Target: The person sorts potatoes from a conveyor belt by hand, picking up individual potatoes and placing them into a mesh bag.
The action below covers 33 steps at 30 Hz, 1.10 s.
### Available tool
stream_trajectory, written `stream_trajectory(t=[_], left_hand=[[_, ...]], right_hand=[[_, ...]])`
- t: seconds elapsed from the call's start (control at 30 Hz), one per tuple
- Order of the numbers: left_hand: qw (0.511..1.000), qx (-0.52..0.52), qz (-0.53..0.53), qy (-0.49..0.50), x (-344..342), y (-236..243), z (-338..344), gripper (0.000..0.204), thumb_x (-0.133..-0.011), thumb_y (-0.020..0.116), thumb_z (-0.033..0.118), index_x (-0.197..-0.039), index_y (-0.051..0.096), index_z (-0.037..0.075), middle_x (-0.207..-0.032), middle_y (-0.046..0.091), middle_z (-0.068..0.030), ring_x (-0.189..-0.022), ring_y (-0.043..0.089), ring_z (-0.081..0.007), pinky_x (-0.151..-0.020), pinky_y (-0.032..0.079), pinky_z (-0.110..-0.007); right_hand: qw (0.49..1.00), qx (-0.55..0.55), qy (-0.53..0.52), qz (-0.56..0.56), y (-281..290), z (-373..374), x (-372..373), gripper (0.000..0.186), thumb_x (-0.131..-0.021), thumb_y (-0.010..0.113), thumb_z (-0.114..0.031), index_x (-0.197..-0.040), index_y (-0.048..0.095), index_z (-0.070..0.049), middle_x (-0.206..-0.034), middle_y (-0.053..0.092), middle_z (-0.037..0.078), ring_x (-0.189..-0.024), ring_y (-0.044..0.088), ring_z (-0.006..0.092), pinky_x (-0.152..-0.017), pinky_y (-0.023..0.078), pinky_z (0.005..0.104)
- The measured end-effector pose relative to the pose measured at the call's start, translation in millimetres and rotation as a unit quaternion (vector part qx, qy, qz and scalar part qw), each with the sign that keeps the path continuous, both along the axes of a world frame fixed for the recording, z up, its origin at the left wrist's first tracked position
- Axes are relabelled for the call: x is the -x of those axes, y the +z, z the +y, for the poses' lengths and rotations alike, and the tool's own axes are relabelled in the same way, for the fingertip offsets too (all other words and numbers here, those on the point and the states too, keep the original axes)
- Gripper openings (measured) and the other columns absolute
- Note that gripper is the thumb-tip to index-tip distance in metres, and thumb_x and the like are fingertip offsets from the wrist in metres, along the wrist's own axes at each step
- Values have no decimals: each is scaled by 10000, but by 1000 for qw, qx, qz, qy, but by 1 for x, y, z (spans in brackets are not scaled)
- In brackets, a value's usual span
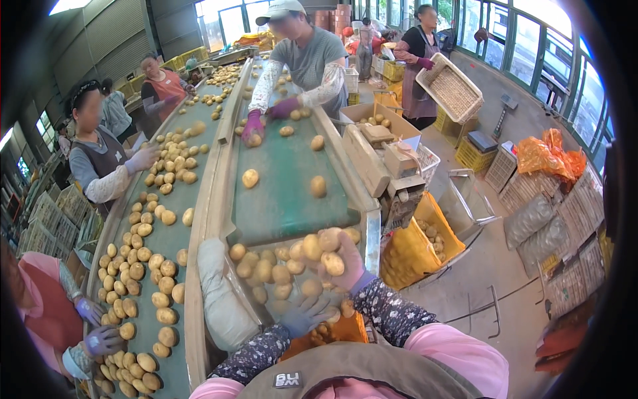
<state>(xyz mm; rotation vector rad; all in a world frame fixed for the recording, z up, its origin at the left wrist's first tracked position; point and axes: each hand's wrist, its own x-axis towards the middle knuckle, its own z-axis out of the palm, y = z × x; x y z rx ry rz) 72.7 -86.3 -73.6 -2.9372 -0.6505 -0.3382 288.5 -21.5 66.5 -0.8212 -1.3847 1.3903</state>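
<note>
At the near end of the green conveyor belt (286, 213), several potatoes (281, 274) lie heaped on a chute. My right hand (351, 267), in a purple-grey glove, curls round a potato (331, 264) at the right side of the heap; another potato (329, 239) is by its fingertips. My left hand (307, 318), gloved as well, is open with fingers spread at the heap's lower edge. Below my hands, an orange mesh bag (355, 327) with potatoes at its mouth is partly hidden by my arms.
A grey padded bundle (222, 292) lies along the chute's left side. Beyond it, a second belt (199, 166) carries many potatoes past co-workers. Across my belt, a person (309, 60) handles potatoes. To the right stand a yellow mesh bag (405, 256) and a metal frame (465, 199).
</note>
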Motion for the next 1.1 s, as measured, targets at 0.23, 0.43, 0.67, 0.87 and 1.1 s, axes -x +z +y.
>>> stream_trajectory(t=[0.23, 0.43, 0.67, 0.87, 1.1], left_hand=[[997, 9, -34, 73, 6, 8, 76, 641, -844, 647, 567, -1437, 573, 335, -1531, 471, -90, -1404, 371, -460, -1112, 274, -697], [998, -14, 24, 48, 22, 28, 91, 554, -852, 627, 472, -1377, 600, 297, -1440, 508, -61, -1377, 417, -384, -1109, 303, -676], [995, -53, 69, -54, 25, 22, 104, 518, -874, 612, 440, -1365, 594, 279, -1439, 495, -35, -1389, 408, -344, -1143, 283, -653], [979, -7, -26, 204, 22, 45, 101, 670, -820, 663, 606, -1401, 581, 282, -1495, 479, -105, -1429, 339, -391, -1116, 245, -723], [997, -7, -1, 78, 26, 15, 90, 629, -845, 651, 585, -1399, 587, 296, -1496, 478, -152, -1365, 427, -398, -1111, 269, -716]], right_hand=[[783, 280, 189, 522, 33, 86, -16, 399, -1001, 523, -439, -1307, 543, -184, -1323, 559, 95, -1243, 570, 426, -691, 598, 336], [828, 249, 120, 488, 55, 99, -1, 466, -1013, 501, -464, -1358, 530, -151, -1374, 530, 140, -1234, 567, 510, -667, 615, 294], [847, 219, 136, 465, 66, 90, 7, 374, -1016, 551, -325, -1328, 553, -120, -1341, 548, 147, -1160, 623, 481, -677, 629, 277], [891, 236, 62, 384, 66, 88, 4, 313, -1009, 545, -305, -1282, 571, -154, -1229, 598, 88, -1090, 676, 339, -610, 579, 239], [985, -76, -37, 149, 29, 68, -5, 349, -978, 624, -302, -1251, 614, -85, -1201, 649, 94, -1115, 666, 290, -828, 579, 359]])
